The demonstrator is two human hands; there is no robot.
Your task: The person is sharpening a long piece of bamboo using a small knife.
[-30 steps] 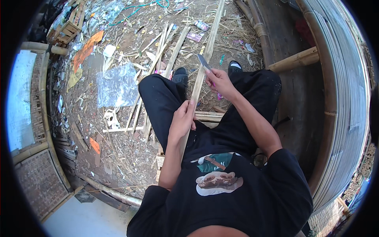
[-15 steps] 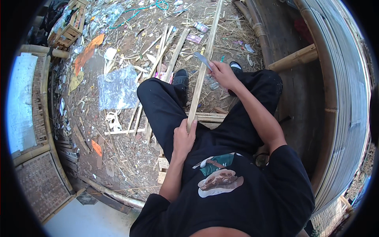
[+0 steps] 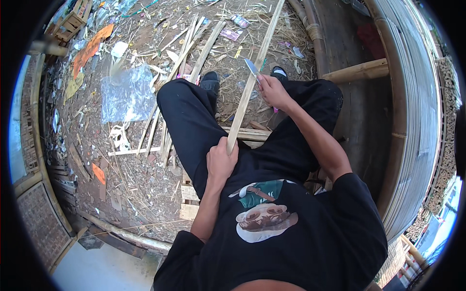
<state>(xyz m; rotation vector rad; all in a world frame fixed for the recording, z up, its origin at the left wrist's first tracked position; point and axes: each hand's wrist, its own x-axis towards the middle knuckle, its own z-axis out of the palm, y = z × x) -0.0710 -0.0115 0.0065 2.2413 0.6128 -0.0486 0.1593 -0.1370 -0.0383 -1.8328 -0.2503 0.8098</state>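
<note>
A long, pale bamboo strip (image 3: 245,99) runs from my lap up and slightly right, past the far edge of the picture. My left hand (image 3: 223,162) is closed around its near end. My right hand (image 3: 273,92) grips a knife (image 3: 252,67) whose handle is mostly hidden in the fingers. The blade points up and left and lies across the strip, though I cannot tell whether it presses on it. Something pink shows just below my right hand.
Several split bamboo strips (image 3: 206,52) lie on the littered ground to the left of the held one. Beyond my left knee is a clear plastic sheet (image 3: 127,94). A bamboo pole (image 3: 357,72) crosses at right, beside a bamboo-framed wall (image 3: 400,116). A wooden crate (image 3: 71,21) stands far left.
The view has shifted, so the ground and my legs appear further left. My right hand has moved slightly toward me along the strip, and the blade now angles more steeply. Both grips persist.
</note>
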